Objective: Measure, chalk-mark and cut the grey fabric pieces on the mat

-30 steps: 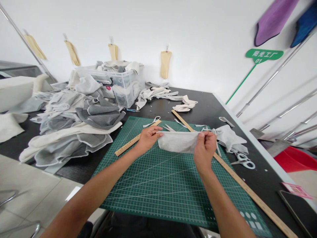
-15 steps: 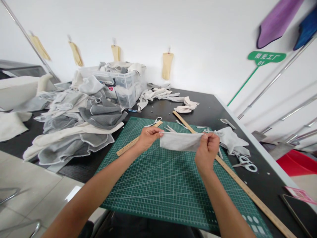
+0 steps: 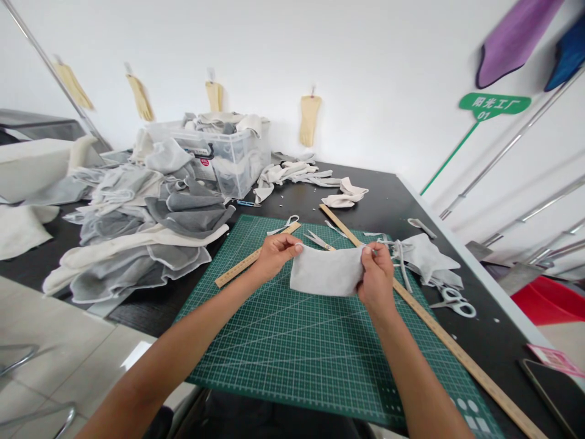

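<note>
Scissors (image 3: 452, 302) beside long ruler (image 3: 457, 349) — fabric pile (image 3: 137, 244) left.

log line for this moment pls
left hand: pinches grey fabric piece, left corner | right hand: pinches its right edge | below: green cutting mat | nearby: long wooden ruler, white-handled scissors

Light bright, even and diffuse; source not in frame. White painted wall (image 3: 375, 73) close to blown out, little texture. Shadows faint and soft-edged: a dim one on the green gridded cutting mat (image 3: 292, 353) beneath the pale grey fabric piece (image 3: 326, 277). Left hand (image 3: 274, 255) and right hand (image 3: 377, 277) evenly lit. Glare patch on the glossy pale floor tile (image 3: 137, 356). Centre sharp, grid lines legible. Wide-angle stretch at the borders: slanted steel rods (image 3: 503, 143) fan out, forearms widen toward the bottom edge.
</note>
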A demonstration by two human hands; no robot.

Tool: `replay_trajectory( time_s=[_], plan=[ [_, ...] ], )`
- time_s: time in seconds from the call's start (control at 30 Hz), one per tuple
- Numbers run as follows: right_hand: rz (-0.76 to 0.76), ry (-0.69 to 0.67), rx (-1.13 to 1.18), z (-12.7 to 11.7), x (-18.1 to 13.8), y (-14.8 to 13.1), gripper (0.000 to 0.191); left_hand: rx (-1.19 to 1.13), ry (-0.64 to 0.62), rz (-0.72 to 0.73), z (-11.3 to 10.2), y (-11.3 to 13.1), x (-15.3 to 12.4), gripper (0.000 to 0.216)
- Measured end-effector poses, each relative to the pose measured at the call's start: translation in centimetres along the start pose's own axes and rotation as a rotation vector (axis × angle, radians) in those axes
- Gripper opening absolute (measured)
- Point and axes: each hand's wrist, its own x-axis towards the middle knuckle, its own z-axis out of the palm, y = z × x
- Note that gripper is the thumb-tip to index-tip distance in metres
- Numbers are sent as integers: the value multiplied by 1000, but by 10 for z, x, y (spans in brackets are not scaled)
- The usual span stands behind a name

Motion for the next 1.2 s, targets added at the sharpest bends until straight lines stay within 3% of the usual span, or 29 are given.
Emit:
replay_trajectory(
  time_s=[0.1,0.2,0.27,0.4,0.5,0.63,0.73,0.93,1.2],
  plan=[
    [129,-202,-37,-4,4,9,24,-130,9,-231,1,-4,-1,38],
    [-40,-124,-307,-8,7,20,19,-145,127,-327,1,-13,1,45],
    [-106,-55,-390,-7,6,24,17,-76,179,-304,1,-19,2,44],
    [-78,-6,-368,1,-4,16,17,112,176,-166,5,-24,1,32],
    [-36,-79,-282,13,-18,4,19,275,187,-42,12,-21,-6,24],
    [143,-163,20,29,-39,-7,22,443,149,62,24,-14,-18,17],
    [178,-184,63,37,-52,-14,21,443,97,54,33,-10,-27,18],
    [3,-194,-67,42,-65,-25,18,268,29,-70,46,-9,-37,23],
    [-19,-150,-84,41,-64,-26,17,314,-31,24,44,4,-36,18]
  ],
)
